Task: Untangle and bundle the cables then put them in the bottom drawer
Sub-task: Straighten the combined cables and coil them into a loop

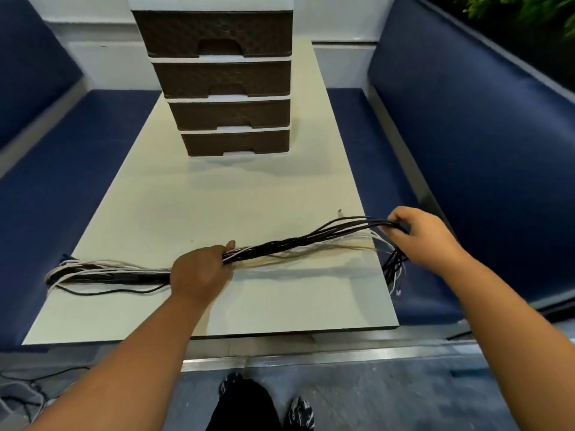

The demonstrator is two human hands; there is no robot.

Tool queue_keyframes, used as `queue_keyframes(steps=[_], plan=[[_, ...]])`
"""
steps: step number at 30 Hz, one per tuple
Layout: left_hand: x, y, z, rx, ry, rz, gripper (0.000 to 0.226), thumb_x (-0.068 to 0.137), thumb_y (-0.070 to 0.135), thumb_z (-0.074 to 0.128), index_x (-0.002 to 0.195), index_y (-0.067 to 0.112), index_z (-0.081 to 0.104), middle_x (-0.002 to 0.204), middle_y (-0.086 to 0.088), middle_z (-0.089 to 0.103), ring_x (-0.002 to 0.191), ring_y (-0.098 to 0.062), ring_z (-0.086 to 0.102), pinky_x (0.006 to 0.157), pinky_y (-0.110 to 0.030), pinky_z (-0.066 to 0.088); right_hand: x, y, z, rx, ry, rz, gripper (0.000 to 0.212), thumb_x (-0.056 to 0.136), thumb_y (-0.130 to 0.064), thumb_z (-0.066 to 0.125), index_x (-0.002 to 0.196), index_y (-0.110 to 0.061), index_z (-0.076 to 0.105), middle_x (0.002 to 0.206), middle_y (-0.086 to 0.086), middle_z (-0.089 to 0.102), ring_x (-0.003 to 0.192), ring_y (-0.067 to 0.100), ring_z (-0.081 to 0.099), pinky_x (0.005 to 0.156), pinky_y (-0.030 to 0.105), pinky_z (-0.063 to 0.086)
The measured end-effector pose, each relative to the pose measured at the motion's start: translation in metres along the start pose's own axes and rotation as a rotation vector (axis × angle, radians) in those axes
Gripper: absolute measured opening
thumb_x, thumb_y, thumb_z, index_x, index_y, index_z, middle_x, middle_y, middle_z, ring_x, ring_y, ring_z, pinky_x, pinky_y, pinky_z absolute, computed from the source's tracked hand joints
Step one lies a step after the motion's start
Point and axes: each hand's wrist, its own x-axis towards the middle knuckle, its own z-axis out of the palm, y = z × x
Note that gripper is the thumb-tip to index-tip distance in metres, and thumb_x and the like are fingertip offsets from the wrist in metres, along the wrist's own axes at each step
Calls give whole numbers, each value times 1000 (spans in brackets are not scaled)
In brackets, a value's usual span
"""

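A long bunch of black and white cables point(289, 244) stretches across the near part of the white table point(193, 194). My left hand point(200, 270) grips the bunch at its middle, pressing it near the table top. My right hand point(420, 234) holds the cables at the table's right edge, lifted a little, and their ends hang down past the edge. The left end of the bunch lies looped at the table's left edge. At the far end of the table stands a brown drawer unit point(224, 79) with several drawers; its bottom drawer point(236, 143) is closed.
Blue padded benches point(466, 135) run along both sides of the table. Loose cables point(21, 396) lie on the floor at lower left. My feet show below the table's front edge.
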Motion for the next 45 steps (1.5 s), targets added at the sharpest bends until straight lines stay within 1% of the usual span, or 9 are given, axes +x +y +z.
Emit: queue_keyframes(steps=[7, 11, 13, 17, 18, 21, 27, 38, 45], plan=[[-1, 4, -3, 6, -50, -30, 52, 101, 50, 23, 101, 24, 69, 88, -3, 71, 86, -29, 64, 66, -30, 39, -8, 29, -18, 656, -417, 85, 11, 86, -16, 68, 85, -6, 63, 61, 11, 54, 54, 22, 45, 54, 29, 39], [-1, 5, -2, 8, -50, -34, 54, 101, 51, 22, 97, 24, 69, 85, -2, 70, 84, -28, 64, 65, -30, 40, -12, 51, -10, 639, -523, 221, 31, 87, -30, 61, 90, -1, 71, 79, 9, 72, 73, 18, 64, 75, 29, 52], [-1, 5, -2, 13, -56, -42, 53, 101, 50, 23, 97, 24, 69, 84, -2, 70, 84, -29, 64, 66, -30, 41, -9, 57, 5, 486, -479, 279, 30, 92, -37, 58, 90, -12, 75, 86, 3, 74, 82, 14, 64, 86, 30, 49], [-1, 5, -1, 19, -67, -54, 49, 101, 48, 27, 103, 24, 69, 89, -3, 71, 87, -30, 64, 69, -32, 45, -1, 44, 37, 11, -278, 317, 25, 95, -27, 55, 73, -15, 60, 84, 6, 62, 82, 29, 57, 69, 37, 44], [-1, 6, -2, 18, -71, -57, 47, 101, 48, 28, 105, 24, 69, 90, -3, 71, 88, -30, 64, 70, -32, 45, -6, 30, 41, -85, -188, 301, 11, 91, -21, 56, 83, -18, 63, 99, 5, 62, 93, 30, 57, 76, 39, 46], [-1, 6, -2, 6, -82, -72, 47, 100, 48, 28, 104, 25, 69, 89, -3, 71, 86, -30, 64, 71, -32, 47, -23, -17, 53, -130, 123, 151, 45, 84, -10, 57, 126, -24, 56, 130, 0, 51, 119, 27, 46, 97, 43, 38], [-1, 5, -2, 1, -85, -79, 41, 100, 46, 33, 105, 26, 69, 87, -2, 71, 85, -29, 64, 71, -32, 48, -24, -56, 88, -92, -78, -309, 28, 87, -40, 62, 112, -29, 65, 109, -9, 62, 107, 19, 49, 87, 37, 39], [-1, 4, -4, -27, -104, -67, 35, 99, 40, 39, 116, 27, 67, 96, -1, 72, 91, -27, 64, 72, -31, 45, -3, -70, 42, 163, -407, -116, 17, 97, -39, 53, 86, -30, 62, 74, -6, 65, 69, 8, 61, 70, 35, 52], [0, 1, -1, -26, -97, -48, 36, 99, 40, 38, 117, 28, 67, 94, -3, 72, 90, -28, 65, 70, -31, 45, 20, -37, 2, -36, -556, -15, 61, 68, -73, 67, 62, -15, 48, 55, -4, 43, 54, 13, 39, 55, 32, 35]])
